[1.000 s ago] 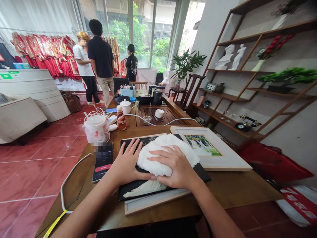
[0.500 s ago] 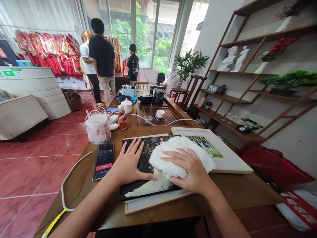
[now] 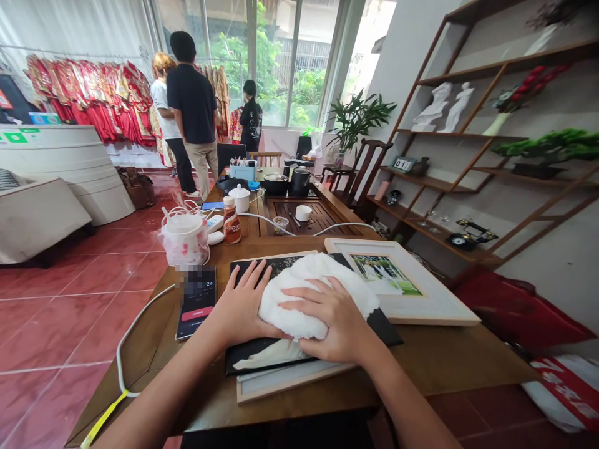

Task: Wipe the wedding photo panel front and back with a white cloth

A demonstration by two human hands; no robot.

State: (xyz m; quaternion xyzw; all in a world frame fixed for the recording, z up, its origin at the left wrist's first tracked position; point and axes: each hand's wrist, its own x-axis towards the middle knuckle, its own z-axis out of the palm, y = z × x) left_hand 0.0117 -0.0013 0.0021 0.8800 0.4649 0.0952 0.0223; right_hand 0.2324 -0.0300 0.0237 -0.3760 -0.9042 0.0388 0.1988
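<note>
A dark photo panel [image 3: 386, 327], printed with a pale gown, lies at a slant on the wooden table. Its left part is under my left hand [image 3: 236, 312], which rests flat with the fingers spread. My right hand [image 3: 334, 321] grips a wad of white fluffy cloth [image 3: 299, 271] and presses it on the panel's middle, hiding much of the print. The cloth's left edge reaches my left thumb. Beneath the panel, a light wood frame [image 3: 290, 383] sticks out towards me. To the right lies a white-matted framed photo [image 3: 444, 299], partly beside the panel.
Left of the panel are a phone [image 3: 194, 321], a white cable [image 3: 119, 355] and a bagged plastic cup [image 3: 185, 237]. Behind stand a brown bottle [image 3: 231, 221], a lidded white cup [image 3: 239, 199] and a tea tray [image 3: 322, 218]. People stand near the clothes rack; shelves [image 3: 425, 181] line the right.
My right hand has slid the white cloth leftwards across the panel, up to my left hand. More of the framed photo and the panel's right corner now show. My left hand has stayed in place.
</note>
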